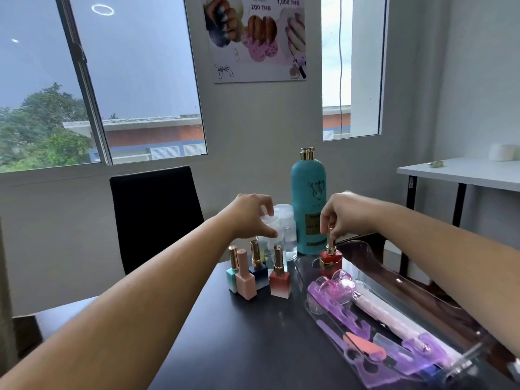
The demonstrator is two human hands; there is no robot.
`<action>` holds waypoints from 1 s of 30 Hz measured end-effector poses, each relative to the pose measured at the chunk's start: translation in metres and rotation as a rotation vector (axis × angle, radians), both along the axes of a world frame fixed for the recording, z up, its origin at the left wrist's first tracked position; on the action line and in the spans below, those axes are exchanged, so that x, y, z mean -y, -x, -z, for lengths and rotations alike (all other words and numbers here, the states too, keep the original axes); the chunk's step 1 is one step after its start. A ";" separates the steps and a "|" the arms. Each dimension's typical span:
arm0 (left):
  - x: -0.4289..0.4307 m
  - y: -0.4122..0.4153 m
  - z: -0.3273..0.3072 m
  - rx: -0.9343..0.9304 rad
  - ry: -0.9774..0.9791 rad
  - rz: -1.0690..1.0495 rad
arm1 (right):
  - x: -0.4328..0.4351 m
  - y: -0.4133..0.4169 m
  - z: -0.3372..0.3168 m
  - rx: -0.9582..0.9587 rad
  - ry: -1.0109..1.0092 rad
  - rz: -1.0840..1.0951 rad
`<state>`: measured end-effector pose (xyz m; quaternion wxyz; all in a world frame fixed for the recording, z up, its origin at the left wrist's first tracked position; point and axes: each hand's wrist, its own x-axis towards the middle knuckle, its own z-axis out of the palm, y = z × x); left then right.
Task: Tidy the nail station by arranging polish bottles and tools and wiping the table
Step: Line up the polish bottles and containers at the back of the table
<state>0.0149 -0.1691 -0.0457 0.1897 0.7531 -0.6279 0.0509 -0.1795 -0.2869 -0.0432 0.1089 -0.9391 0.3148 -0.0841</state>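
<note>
The right hand point(342, 213) pinches the gold cap of a red polish bottle point(331, 258) from above, fingertips closed on the cap, the bottle standing upright at the far end of a clear tray point(363, 250) on the dark worktop point(239, 347). At 9 o'clock of that bottle, the left hand point(253, 218) reaches over a clear plastic jar point(284, 235), thumb and fingers curled narrowly at its lid; whether they actually grip it cannot be told.

Just in front of the jar, at 8 o'clock of the red bottle, four polish bottles stand upright in a tight cluster outside the tray: a teal bottle point(232, 277), a pale pink bottle point(245, 282), a dark blue bottle point(259, 273) and a coral bottle point(280, 281), all with gold caps. A tall turquoise lotion bottle point(306, 198) with a gold cap stands at 12 o'clock, directly behind the red bottle and beside the jar.

The tray runs from the red bottle toward 5 o'clock and holds purple toe separators point(340, 313), a pale pink handled tool point(382, 313), a lilac nail file point(334, 337) and a small coral file point(365, 349), lying loosely against one another.

Beyond the worktop, a black chair point(154, 215) sits at 10 o'clock beneath a sliding window point(98, 80). A nail-art price poster point(257, 38) hangs on the wall at 12 o'clock, and a white side table point(461, 173) stands at 2 o'clock.
</note>
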 end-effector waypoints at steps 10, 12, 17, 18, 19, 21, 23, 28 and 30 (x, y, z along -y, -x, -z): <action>0.003 -0.025 0.008 -0.076 0.096 -0.124 | 0.023 -0.006 0.012 0.134 0.091 0.034; 0.007 -0.026 0.009 -0.084 0.105 -0.130 | 0.028 -0.007 0.015 0.149 0.105 0.034; 0.013 -0.029 0.012 -0.095 0.138 -0.139 | 0.032 -0.007 0.019 0.203 0.096 0.019; 0.014 -0.029 0.013 -0.095 0.146 -0.142 | 0.031 -0.007 0.020 0.210 0.102 0.011; 0.014 -0.029 0.015 -0.093 0.152 -0.145 | 0.031 -0.008 0.021 0.216 0.109 0.004; 0.014 -0.030 0.016 -0.086 0.154 -0.149 | 0.030 -0.009 0.022 0.217 0.130 -0.006; 0.013 -0.031 0.017 -0.095 0.135 -0.143 | 0.030 -0.009 0.023 0.210 0.156 -0.011; 0.008 -0.031 0.011 -0.100 0.105 -0.126 | 0.030 -0.010 0.025 0.228 0.191 -0.017; 0.005 -0.030 0.009 -0.089 0.116 -0.126 | 0.030 -0.010 0.025 0.237 0.198 -0.020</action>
